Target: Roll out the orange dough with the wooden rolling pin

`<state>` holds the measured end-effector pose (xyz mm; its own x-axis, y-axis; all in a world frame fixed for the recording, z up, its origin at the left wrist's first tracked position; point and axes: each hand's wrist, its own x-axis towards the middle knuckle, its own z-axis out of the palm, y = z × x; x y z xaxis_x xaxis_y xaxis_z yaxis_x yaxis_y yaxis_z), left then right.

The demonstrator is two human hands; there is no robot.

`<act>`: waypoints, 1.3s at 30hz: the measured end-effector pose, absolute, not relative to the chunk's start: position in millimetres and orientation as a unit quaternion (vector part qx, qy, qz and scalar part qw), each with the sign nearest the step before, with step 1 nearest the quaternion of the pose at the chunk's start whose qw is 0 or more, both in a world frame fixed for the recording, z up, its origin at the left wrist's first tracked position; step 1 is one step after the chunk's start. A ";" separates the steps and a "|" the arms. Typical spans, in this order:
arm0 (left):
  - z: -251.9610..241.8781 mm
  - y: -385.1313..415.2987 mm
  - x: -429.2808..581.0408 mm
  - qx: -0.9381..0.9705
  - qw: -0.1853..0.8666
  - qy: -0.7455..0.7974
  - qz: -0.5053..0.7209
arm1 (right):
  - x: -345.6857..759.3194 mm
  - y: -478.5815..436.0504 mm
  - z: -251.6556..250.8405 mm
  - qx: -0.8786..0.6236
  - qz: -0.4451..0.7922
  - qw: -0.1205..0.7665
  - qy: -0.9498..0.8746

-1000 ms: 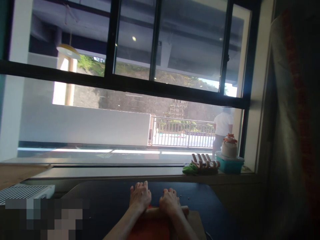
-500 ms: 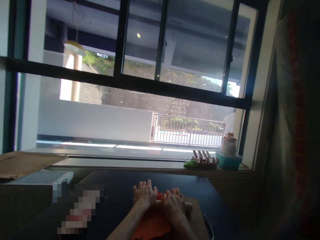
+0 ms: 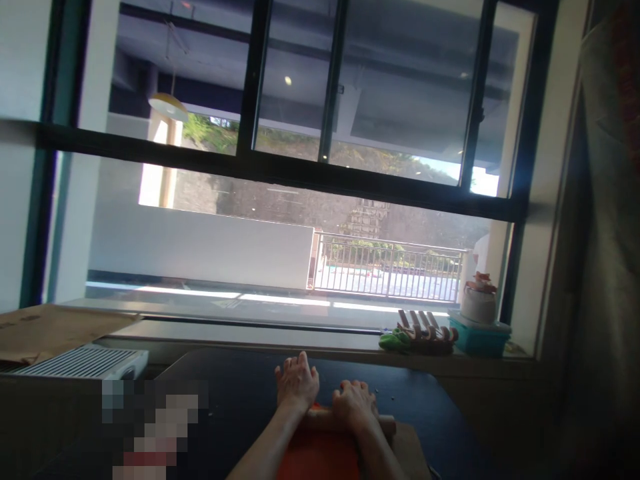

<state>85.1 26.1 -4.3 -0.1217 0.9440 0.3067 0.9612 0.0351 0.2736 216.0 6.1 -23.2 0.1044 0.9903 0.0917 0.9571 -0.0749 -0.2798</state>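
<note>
My left hand (image 3: 299,385) lies with its heel on a pale wooden rolling pin (image 3: 321,420), fingers stretched out past it. To its right, my right hand (image 3: 356,404) rests over the same pin, its fingers spread forward and slightly bent, not wrapped round it. Both hands are open. Beneath the pin, a flat orange sheet (image 3: 318,459), whose material I cannot make out, reaches toward me between my forearms. A little orange shows beyond the pin. The sheet lies on a brown board (image 3: 409,448), partly hidden by my right forearm.
The board is on a dark table (image 3: 235,393) before a large window. Small specks dot the tabletop. On the sill stand a green cloth (image 3: 395,341), a brown slatted rack (image 3: 427,332) and a teal box (image 3: 481,338) under a white jar (image 3: 477,305). Brown paper (image 3: 65,328) is at left.
Both hands have moved a little forward, away from me, with the rolling pin under them. The head view has shifted, so the window and sill appear farther right and slightly lower.
</note>
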 end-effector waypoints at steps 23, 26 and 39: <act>-7.6 8.6 85.4 -0.673 0.045 -0.704 -0.223 | 217.6 -18.3 -21.5 -0.711 0.034 0.157 -0.685; -7.1 19.8 85.6 -0.666 0.040 -0.711 -0.222 | 218.2 -6.1 -20.5 -0.718 0.055 0.147 -0.678; -9.3 -7.7 84.5 -0.678 0.029 -0.703 -0.213 | 213.8 -40.3 -23.3 -0.707 0.010 0.158 -0.689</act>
